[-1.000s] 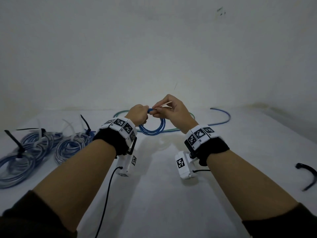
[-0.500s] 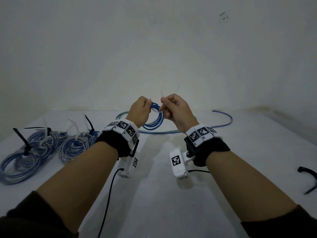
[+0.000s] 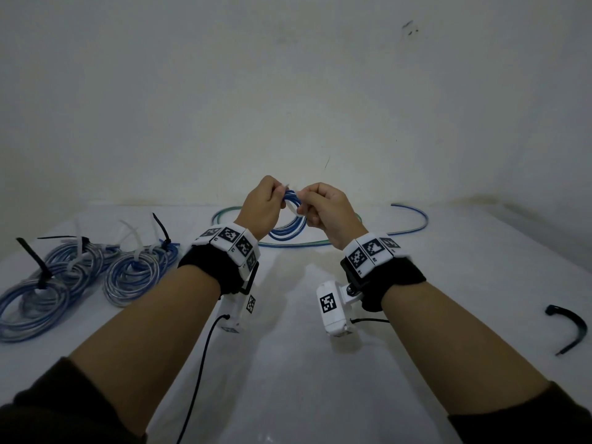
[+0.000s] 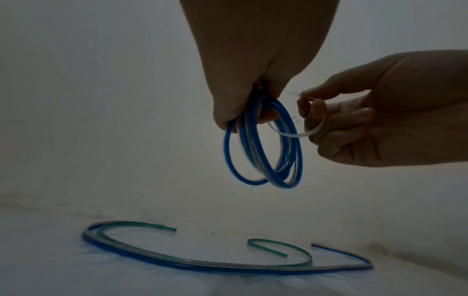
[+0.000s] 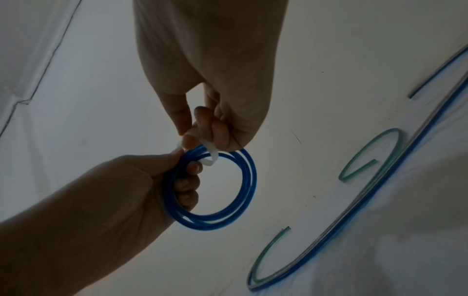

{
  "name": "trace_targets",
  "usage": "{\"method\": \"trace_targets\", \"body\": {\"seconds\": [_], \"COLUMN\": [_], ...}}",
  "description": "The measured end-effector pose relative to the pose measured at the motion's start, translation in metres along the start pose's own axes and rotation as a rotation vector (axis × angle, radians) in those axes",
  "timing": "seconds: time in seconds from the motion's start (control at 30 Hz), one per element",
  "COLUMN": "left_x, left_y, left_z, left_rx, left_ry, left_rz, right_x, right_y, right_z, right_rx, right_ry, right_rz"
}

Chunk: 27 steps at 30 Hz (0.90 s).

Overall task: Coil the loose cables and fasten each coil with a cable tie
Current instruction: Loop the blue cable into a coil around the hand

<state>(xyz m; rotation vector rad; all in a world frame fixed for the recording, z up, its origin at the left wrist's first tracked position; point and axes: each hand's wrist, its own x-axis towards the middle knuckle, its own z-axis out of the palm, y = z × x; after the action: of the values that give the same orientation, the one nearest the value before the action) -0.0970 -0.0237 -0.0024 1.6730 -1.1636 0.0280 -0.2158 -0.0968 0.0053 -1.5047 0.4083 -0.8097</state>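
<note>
Two bare hands meet above a white counter [image 3: 288,363], working on a small blue cable coil [image 4: 263,144] held in the air. The left hand [image 3: 261,206] grips the coil's top, fingers curled through its loops so the ring hangs below. The right hand [image 3: 326,208] pinches a white cable tie [image 5: 211,155] between thumb and fingertips; the tie bends through the coil and around its strands, just beside the left fingers. Whether the tie's tip has entered its locking head is hard to tell, since fingers cover that spot.

Behind the hands, loose blue and green cables [image 3: 320,241] lie curved on the counter, not yet coiled. At far left sit several finished coils [image 3: 80,277], each bound with a black or white tie. One black cable tie [image 3: 573,328] lies alone at far right.

Likely risks: the springy strands may fan apart if the left hand's grip loosens, leaving a loop outside the tie. The thin tie tail could slip from the right hand's pinch, or miss the head, because both ends are crowded under the fingers.
</note>
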Motion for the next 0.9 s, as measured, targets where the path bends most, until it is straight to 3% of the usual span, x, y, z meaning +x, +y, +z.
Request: {"method": "trace_targets", "body": {"seconds": [0.9], "left_x": [-0.005], "left_y": [0.005], "left_z": [-0.004], "left_rx": [0.245], "left_ry": [-0.04], "left_rz": [0.251], "right_x": [0.003], "right_y": [-0.008], "right_z": [0.0], "right_rx": [-0.002], "right_ry": [-0.005], "right_rz": [-0.006]}}
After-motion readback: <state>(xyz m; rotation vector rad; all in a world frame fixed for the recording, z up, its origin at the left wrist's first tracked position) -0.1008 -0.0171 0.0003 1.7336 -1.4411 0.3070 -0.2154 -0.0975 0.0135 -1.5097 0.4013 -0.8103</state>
